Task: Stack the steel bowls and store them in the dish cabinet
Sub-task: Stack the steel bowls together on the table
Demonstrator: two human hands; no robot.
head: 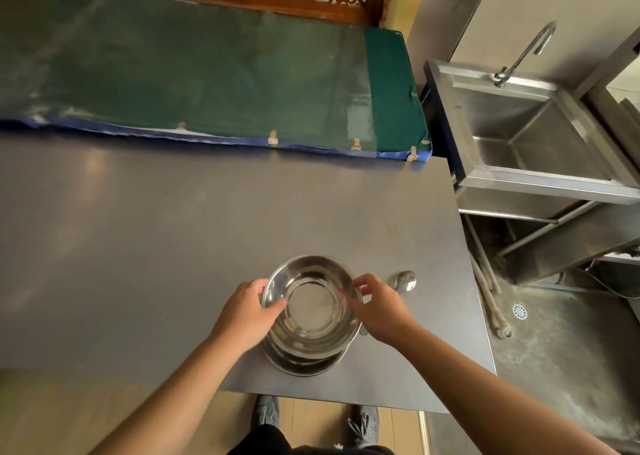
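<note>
A shiny steel bowl [311,302] is held tilted over a second steel bowl [304,363] that rests on the grey table [173,247] near its front edge. My left hand [247,311] grips the top bowl's left rim, thumb inside. On the right rim, my right hand [379,304] pinches the same bowl. Only the lower bowl's front edge shows beneath the upper one. No dish cabinet is in view.
A steel spoon [403,281] lies on the table just right of the bowls. A green padded bench [207,74] runs along the table's far side. At the right stands a steel sink [530,136] with a tap [523,53]. My feet show below the table edge.
</note>
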